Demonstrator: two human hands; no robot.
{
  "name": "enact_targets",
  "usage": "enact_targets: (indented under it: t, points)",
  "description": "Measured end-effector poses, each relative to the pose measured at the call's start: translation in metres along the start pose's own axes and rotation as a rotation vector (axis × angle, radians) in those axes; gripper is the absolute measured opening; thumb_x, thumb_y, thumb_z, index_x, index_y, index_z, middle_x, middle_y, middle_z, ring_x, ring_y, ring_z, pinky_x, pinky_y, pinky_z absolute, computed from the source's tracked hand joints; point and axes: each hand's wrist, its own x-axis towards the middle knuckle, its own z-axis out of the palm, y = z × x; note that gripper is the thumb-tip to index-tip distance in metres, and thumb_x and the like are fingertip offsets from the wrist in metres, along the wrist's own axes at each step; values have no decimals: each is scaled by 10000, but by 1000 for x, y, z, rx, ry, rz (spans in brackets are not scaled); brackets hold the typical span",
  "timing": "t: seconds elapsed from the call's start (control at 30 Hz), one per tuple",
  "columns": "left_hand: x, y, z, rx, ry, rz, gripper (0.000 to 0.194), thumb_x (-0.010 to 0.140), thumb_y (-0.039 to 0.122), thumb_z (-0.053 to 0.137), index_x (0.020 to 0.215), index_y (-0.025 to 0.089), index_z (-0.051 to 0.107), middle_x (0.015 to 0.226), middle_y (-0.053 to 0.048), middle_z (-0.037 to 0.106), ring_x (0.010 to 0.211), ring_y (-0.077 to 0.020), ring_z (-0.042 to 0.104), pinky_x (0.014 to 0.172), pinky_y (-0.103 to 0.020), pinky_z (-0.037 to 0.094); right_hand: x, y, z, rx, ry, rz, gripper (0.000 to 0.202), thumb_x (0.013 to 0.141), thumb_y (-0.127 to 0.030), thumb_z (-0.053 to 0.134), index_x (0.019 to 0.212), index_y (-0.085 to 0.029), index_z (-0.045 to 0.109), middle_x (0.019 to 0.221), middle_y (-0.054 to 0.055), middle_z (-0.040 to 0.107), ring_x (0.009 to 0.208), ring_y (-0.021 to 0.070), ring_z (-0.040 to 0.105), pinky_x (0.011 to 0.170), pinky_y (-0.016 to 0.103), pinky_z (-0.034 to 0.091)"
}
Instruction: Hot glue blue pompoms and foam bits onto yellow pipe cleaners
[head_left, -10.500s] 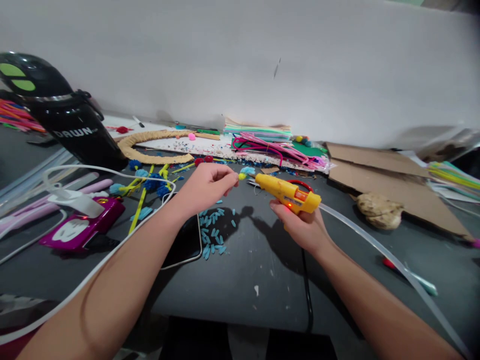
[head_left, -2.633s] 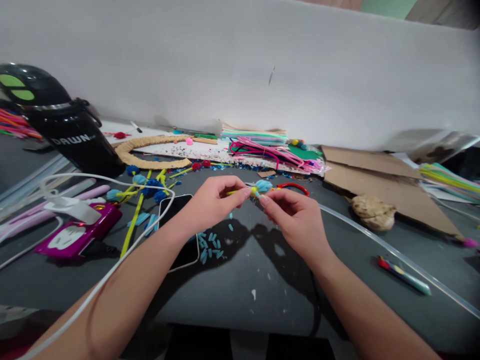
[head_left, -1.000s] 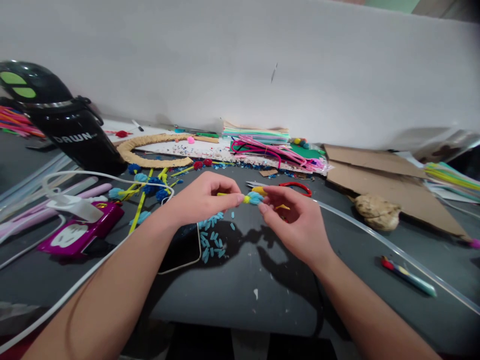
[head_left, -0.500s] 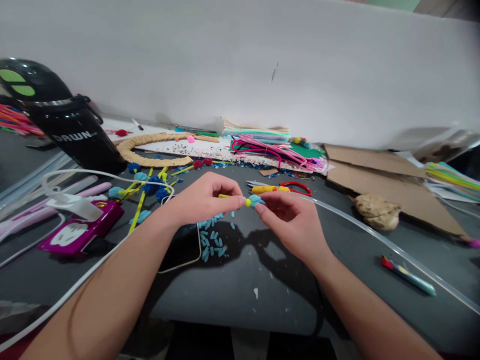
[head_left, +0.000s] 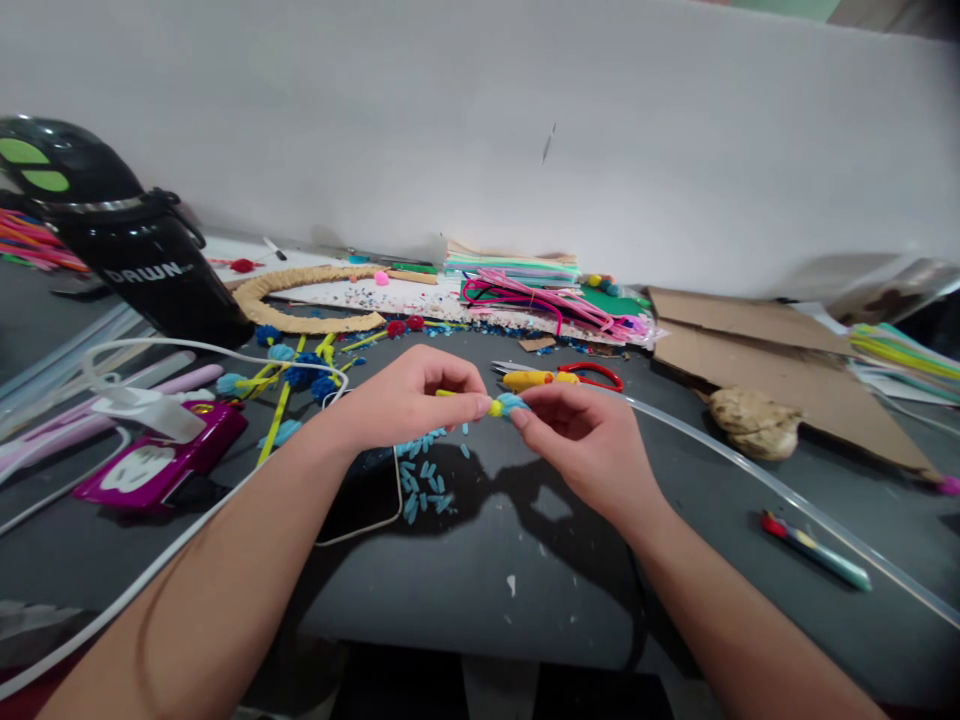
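Between my two hands is a small pipe-cleaner flower (head_left: pixel 510 404) with light blue fuzzy petals and a yellow base and stem. My left hand (head_left: pixel 416 400) pinches the yellow stem between thumb and fingers. The thumb and fingertips of my right hand (head_left: pixel 589 440) close on the blue petals from the other side, partly covering them. Below the left hand lie loose light blue petal pieces (head_left: pixel 427 480). Just beyond the right hand are red-handled scissors (head_left: pixel 600 375) and a yellow-handled tool (head_left: pixel 525 380).
Finished-looking blue and yellow flowers (head_left: pixel 304 375) lie left, near a magenta power adapter (head_left: pixel 161 455) with a white cable. A black bottle (head_left: pixel 142 250) stands behind. At right are cardboard (head_left: pixel 750 350), a clear tube (head_left: pixel 750 470) and a pen-like tool (head_left: pixel 814 550). Pink pipe cleaners (head_left: pixel 540 295) lie at the back.
My right thumb and fingertips have shifted very slightly against the blue petals. Otherwise both hands and the flower stay where they were.
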Motion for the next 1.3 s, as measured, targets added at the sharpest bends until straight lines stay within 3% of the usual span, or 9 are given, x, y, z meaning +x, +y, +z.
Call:
enact_targets:
  t: [0.3,0.43,0.53,0.67,0.8,0.93,1.1,1.3]
  points:
    - [0,-2,-1,-33,0,2,247,849,351,608,725,141,646,586,16,546,536,-75,459,492,-179,358,0,0,1,-22,17,6,204,770,-332,745,898,-175,727,760,41,718,639,157,639,578,277,535]
    - [0,-6,-3,-61,154,-9,249,854,364,610,754,141,655,578,16,533,531,-79,458,481,-188,348,1,2,-2,-46,25,-8,247,838,-376,680,993,-186,712,838,49,727,684,167,660,622,296,546]
    - [3,-10,-4,-115,290,-28,243,852,346,614,730,137,632,553,24,505,512,-74,440,474,-187,343,1,11,-1,-252,-105,-92,172,879,-325,635,962,-197,713,847,43,716,721,166,648,658,300,522]
    - [7,-14,-2,-111,328,-57,242,845,353,619,735,138,634,549,25,504,506,-74,442,471,-185,345,-1,27,10,-567,-335,-193,161,889,-289,626,986,-202,719,891,53,661,762,168,609,697,301,486]
    - [8,-13,1,-57,304,-62,255,849,368,607,728,145,630,554,27,505,499,-73,441,465,-187,326,0,36,26,-683,-398,-223,181,892,-312,631,996,-198,725,965,72,635,867,189,611,785,307,474]
    - [8,-12,3,-5,294,-68,271,851,383,596,717,148,612,558,26,505,496,-79,438,464,-195,316,3,38,33,-731,-435,-249,141,921,-219,558,940,-191,695,922,61,630,869,187,599,772,290,457]
    - [10,-16,6,40,293,-83,295,873,414,560,758,146,608,592,18,530,531,-92,465,487,-199,330,2,33,30,-661,-385,-274,133,953,-193,463,958,-170,594,962,81,621,868,192,578,773,302,458]
    - [13,-12,22,14,328,-45,319,898,440,529,776,150,576,642,17,527,576,-100,466,521,-202,355,1,21,19,-314,-134,-214,92,954,-228,496,980,-205,581,935,46,661,856,175,615,794,303,488]
